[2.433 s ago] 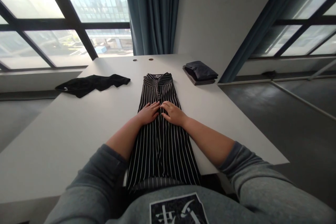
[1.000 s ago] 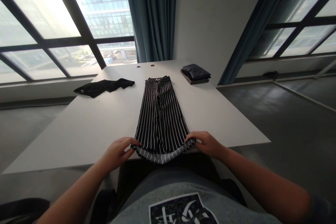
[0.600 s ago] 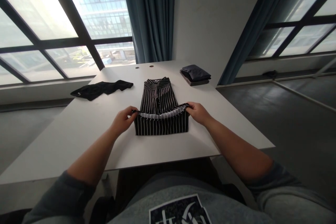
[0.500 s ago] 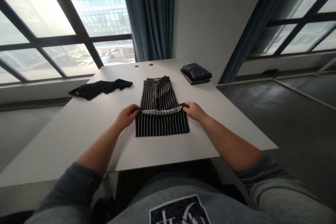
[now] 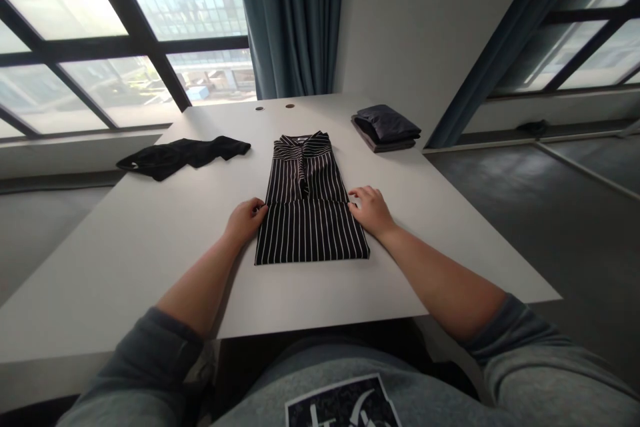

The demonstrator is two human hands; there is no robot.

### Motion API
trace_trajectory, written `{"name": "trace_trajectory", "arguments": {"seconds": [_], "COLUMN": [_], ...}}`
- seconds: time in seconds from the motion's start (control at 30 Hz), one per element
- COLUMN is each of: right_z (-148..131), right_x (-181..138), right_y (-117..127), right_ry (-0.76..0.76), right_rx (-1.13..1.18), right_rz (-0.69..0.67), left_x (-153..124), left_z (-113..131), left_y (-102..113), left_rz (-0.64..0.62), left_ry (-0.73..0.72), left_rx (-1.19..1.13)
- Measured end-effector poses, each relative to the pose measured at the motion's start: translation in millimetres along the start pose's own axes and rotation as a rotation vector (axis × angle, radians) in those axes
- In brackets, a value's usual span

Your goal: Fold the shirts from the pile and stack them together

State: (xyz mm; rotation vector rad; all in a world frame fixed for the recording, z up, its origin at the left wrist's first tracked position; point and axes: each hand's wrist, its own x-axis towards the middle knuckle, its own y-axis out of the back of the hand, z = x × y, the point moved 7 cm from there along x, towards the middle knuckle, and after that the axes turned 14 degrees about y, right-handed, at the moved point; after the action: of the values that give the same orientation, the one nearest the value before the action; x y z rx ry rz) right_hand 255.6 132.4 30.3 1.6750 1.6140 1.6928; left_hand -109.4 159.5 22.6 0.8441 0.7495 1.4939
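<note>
A black shirt with white stripes point(image 5: 310, 230) lies on the white table in front of me, collar at the far end and its lower part folded up over the front. The folded-up hem now lies flat across the middle. My left hand point(image 5: 245, 219) is at the left end of that hem, fingers curled and thumb pinched on the cloth edge. At the right end, my right hand point(image 5: 373, 212) has its fingers apart, the thumb touching the shirt's edge and the other fingers raised just off it.
A black garment point(image 5: 185, 155) lies spread out at the table's left side. Toward the back right sits a stack of folded dark clothes point(image 5: 386, 127). Two small round holes are near the far edge of the white table point(image 5: 450, 267). Windows and a blue curtain point(image 5: 295, 27) stand behind.
The hem, held up and gaping between both hands before, has been laid down flat on the shirt. My right hand's fingers have come apart and released the cloth.
</note>
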Motion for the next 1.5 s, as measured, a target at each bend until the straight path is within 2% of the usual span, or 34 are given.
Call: {"name": "trace_trajectory", "arguments": {"seconds": [0.1, 0.2, 0.3, 0.43, 0.53, 0.67, 0.8, 0.87, 0.93, 1.0, 1.13, 1.33, 1.5], "right_z": [-10.5, -35.5, -57.4, -62.4, -57.2, -57.3, -60.7, -62.7, -64.5, -65.8, -68.0, -68.9, -73.5], "right_x": [0.0, -2.6, -9.8, -24.9, -27.1, -24.8, -26.2, -28.9, -33.4, -38.0, -40.9, -38.9, -38.5], "right_y": [13.7, 19.9, 2.3, -37.1, -47.6, -46.5, -35.6, -25.4, -16.0, -10.4, -8.5, -11.7, -10.4], "right_ry": [0.024, 0.138, 0.247, 0.302, 0.298, 0.302, 0.308, 0.332, 0.362, 0.381, 0.384, 0.369, 0.368], "right_rx": [-0.048, -0.016, 0.071, 0.109, 0.094, 0.078, 0.113, 0.148, 0.182, 0.217, 0.276, 0.313, 0.311], "right_rz": [0.07, 0.045, -0.16, -0.543, -0.63, -0.632, -0.572, -0.512, -0.475, -0.472, -0.476, -0.467, -0.476], "left_x": [-2.7, -19.9, -36.5, -33.5, -24.1, -25.3, -61.4, -87.5, -108.5, -118.6, -119.2, -140.1, -150.1], "left_z": [5.3, 25.3, 40.8, 33.1, 24.5, 25.7, 44.2, 46.2, 37.2, 21.1, -3.0, 7.8, 12.6], "left_y": [9.7, 14.6, -3.0, -30.2, -39.9, -32.1, -4.1, 3.5, 4.6, 4.5, 6.4, -4.3, -4.0], "left_rz": [0.101, 0.147, -0.003, -0.141, -0.178, -0.156, -0.066, -0.117, -0.215, -0.275, -0.295, -0.465, -0.537], "left_ry": [-0.026, -0.197, -0.334, -0.271, -0.243, -0.245, -0.421, -0.519, -0.551, -0.507, -0.378, -0.456, -0.455], "left_rx": [0.011, 0.064, 0.16, 0.251, 0.244, 0.209, 0.148, 0.138, 0.15, 0.169, 0.171, 0.205, 0.232]}}
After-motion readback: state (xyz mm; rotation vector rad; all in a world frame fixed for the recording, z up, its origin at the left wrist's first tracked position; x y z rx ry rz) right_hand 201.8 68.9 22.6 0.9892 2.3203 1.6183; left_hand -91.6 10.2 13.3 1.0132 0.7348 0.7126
